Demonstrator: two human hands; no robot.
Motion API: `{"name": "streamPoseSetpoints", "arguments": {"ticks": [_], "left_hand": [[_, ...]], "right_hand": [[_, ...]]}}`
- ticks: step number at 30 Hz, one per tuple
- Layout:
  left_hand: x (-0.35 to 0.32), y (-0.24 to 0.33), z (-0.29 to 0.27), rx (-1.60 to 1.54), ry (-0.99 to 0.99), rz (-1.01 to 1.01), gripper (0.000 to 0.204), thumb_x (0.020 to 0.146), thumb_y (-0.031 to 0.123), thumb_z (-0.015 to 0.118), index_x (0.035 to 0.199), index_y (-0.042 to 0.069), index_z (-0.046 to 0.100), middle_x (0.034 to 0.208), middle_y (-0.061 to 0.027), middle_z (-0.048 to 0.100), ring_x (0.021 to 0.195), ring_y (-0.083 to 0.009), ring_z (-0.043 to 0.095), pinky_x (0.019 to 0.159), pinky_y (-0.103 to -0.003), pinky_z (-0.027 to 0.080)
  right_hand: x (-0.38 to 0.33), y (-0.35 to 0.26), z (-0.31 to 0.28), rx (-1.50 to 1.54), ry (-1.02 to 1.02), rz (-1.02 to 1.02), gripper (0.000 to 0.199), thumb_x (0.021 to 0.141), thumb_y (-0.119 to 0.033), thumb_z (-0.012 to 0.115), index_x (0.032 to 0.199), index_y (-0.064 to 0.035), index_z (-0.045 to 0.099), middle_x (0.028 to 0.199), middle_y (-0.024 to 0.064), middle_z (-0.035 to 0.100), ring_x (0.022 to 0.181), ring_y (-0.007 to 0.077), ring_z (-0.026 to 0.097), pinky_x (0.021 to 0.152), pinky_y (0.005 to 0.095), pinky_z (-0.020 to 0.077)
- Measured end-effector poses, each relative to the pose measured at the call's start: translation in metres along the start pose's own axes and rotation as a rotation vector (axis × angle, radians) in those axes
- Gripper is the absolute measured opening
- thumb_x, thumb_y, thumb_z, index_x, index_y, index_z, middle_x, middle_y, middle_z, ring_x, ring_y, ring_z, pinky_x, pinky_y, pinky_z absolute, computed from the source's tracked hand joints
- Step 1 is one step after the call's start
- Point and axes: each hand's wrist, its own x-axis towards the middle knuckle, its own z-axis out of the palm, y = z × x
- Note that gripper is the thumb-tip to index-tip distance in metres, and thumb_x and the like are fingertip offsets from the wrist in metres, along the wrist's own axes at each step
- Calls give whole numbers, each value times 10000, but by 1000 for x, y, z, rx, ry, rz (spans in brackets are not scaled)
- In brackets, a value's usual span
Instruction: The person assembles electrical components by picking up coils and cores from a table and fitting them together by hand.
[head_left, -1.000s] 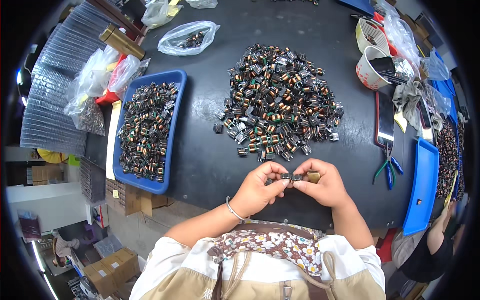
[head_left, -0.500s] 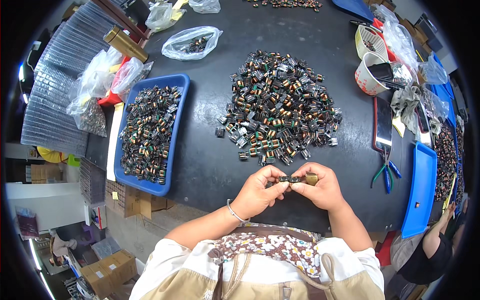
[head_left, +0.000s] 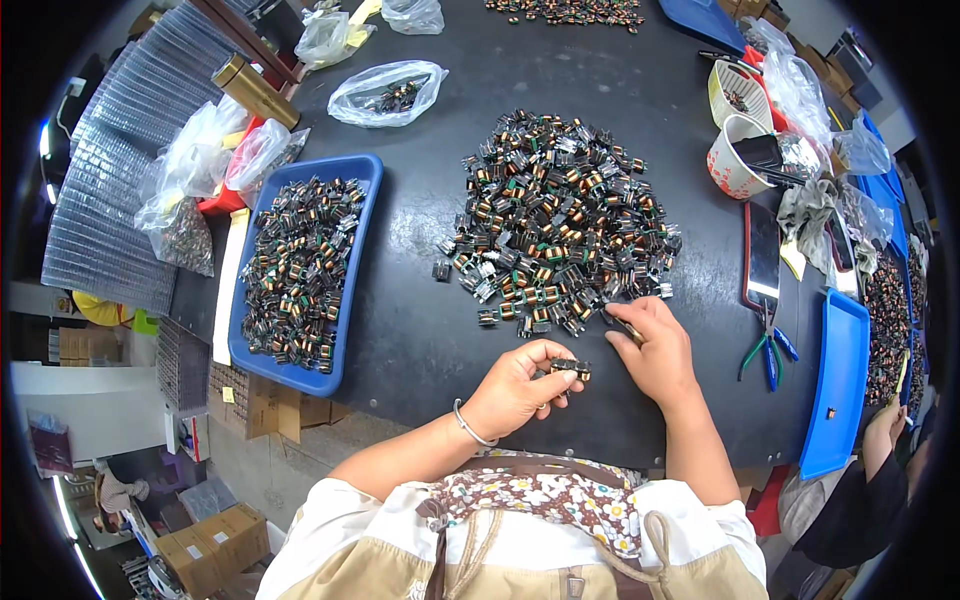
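My left hand [head_left: 520,387] pinches a small dark wound coil part [head_left: 571,368] between thumb and fingers, just above the black table's near edge. My right hand [head_left: 655,345] has reached to the near edge of the big pile of coil parts [head_left: 558,222]; a small brass-coloured tool [head_left: 627,328] sits in its fingers, and its fingertips touch the pile's nearest pieces. A metal bangle is on my left wrist.
A blue tray [head_left: 352,280] filled with coil parts lies left of the pile. Plastic bags [head_left: 386,92] sit at the back left. Pliers with blue-green handles [head_left: 768,352] and a phone [head_left: 762,255] lie to the right, beside another blue tray [head_left: 836,395]. Paper cups [head_left: 738,155] stand far right. Another person's hand [head_left: 885,420] is at the right edge.
My hands were together on one part before. Now the right hand has moved away up to the pile's edge, while the left keeps the part.
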Motion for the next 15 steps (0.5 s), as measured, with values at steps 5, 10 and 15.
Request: {"name": "streamPoseSetpoints", "arguments": {"ticks": [5, 10, 15], "left_hand": [[-2, -1, 2, -14, -20, 6, 102, 917, 88, 595, 1004, 40, 570, 887, -76, 649, 685, -84, 585, 497, -182, 451], [-7, 0, 1, -31, 15, 23, 100, 914, 77, 594, 1004, 41, 568, 892, -76, 650, 687, -85, 587, 495, -181, 449], [-13, -2, -2, 1, 91, 31, 121, 908, 67, 595, 1022, 38, 568, 873, -80, 657, 652, -83, 588, 482, -181, 445]], "right_hand": [[4, -2, 8, -101, 7, 36, 236, 729, -98, 731, 949, -126, 651, 913, 33, 595, 774, 243, 629, 669, 364, 509], [6, -4, 8, -109, 14, -55, 228, 726, -82, 726, 938, -111, 648, 944, 32, 607, 803, 248, 637, 683, 369, 517], [-2, -4, 1, -61, -88, -87, 254, 725, -66, 718, 967, -97, 648, 962, 37, 615, 819, 259, 638, 707, 368, 515]]}}
